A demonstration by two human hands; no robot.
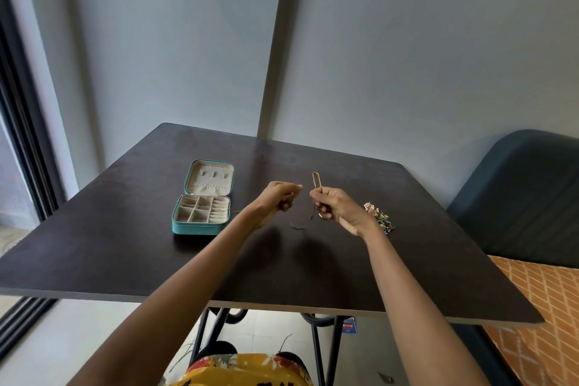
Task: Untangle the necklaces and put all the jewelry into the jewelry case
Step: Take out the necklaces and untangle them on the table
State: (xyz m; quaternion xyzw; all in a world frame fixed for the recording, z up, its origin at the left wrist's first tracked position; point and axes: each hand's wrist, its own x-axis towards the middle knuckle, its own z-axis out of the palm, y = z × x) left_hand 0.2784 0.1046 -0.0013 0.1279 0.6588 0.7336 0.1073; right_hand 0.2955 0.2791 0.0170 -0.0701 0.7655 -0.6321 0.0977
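Right hand [336, 205]: pinching gold necklace [316, 182], raised.
Left hand [277, 199]: fingers curled, contents indiscernible.
Jewelry case [202, 202]: open on counter [125, 244].

The right hand [336, 208] is hiding most of the gold necklace [316, 182], so only a thin loop is sticking up. The left hand [279, 197] is curling around something too small to make out. The right wrist is covering part of the jewelry pile [377, 218], and its pieces are too tiny to tell apart. Thin chains in the jewelry case [205, 213] are looking too small to name.
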